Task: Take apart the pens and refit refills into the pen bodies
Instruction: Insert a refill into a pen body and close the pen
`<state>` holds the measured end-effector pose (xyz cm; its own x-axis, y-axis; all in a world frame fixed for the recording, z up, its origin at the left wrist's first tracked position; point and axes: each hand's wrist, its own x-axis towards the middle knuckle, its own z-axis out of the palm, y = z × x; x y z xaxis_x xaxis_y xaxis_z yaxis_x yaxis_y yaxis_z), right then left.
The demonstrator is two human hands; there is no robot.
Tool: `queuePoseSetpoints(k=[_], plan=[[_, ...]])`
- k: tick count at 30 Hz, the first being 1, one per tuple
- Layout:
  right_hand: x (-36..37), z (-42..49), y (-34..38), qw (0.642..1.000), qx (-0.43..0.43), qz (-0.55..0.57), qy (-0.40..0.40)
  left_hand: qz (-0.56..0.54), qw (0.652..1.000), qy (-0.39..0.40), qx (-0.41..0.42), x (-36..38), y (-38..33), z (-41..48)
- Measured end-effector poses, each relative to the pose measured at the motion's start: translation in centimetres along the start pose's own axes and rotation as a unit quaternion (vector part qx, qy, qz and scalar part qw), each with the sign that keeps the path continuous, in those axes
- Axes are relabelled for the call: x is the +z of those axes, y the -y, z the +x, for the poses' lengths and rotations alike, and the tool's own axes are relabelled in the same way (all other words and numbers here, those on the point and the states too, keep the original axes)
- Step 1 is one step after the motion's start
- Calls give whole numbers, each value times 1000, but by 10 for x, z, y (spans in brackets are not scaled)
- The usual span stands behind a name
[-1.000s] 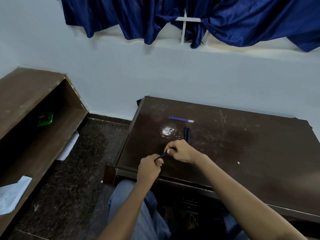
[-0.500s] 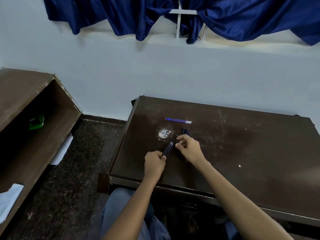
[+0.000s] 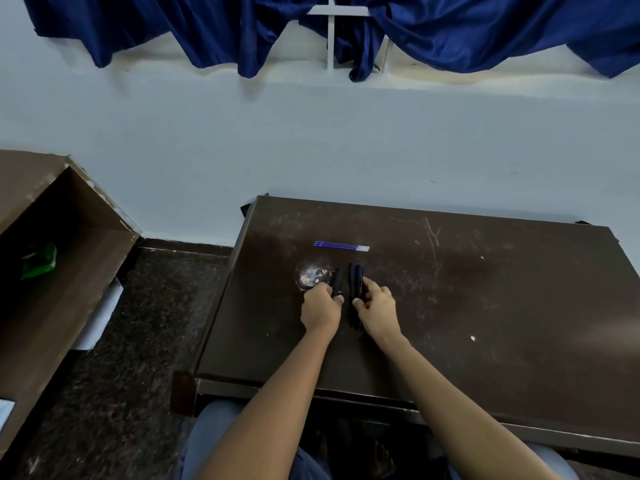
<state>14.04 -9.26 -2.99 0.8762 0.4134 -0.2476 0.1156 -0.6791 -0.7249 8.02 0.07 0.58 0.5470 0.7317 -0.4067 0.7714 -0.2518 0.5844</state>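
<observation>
Two bare hands met near the middle of the frame, over the left half of a scratched dark brown desk (image 3: 485, 306). The left hand (image 3: 320, 311) was curled, its fingertips pinching the lower end of a short dark pen piece (image 3: 336, 280) that pointed toward the top of the frame. Just to its right, the right hand (image 3: 377, 308) had its fingers bent around a small bundle of dark pen bodies (image 3: 355, 277) lying lengthwise on the desk; how firmly it gripped them could not be told. The two hands were close but not touching. Above them on the desk lay a few blue refills (image 3: 341, 246) with white ends, side by side and apart from both hands. A small clear round object (image 3: 309, 274), too blurred to identify, sat just left of the pen piece. At the left edge stood a brown wooden shelf unit (image 3: 69, 237), and blue curtains (image 3: 485, 29) hung across the top.
</observation>
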Motion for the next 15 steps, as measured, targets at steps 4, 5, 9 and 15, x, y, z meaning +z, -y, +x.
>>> queuePoseSetpoints(k=[4, 5, 9, 15], plan=[[5, 4, -3, 1000, -10, -3, -9, 1, 1000, -4, 13, 6, -4, 8], [6, 4, -4, 1000, -12, -3, -13, 3, 1000, -6, 17, 7, -4, 9], [9, 6, -7, 999, -11, 5, -29, 13, 999, -7, 35, 10, -8, 13], [11, 7, -8, 999, -15, 9, -38, 9, 999, -10, 46, 14, -8, 16]])
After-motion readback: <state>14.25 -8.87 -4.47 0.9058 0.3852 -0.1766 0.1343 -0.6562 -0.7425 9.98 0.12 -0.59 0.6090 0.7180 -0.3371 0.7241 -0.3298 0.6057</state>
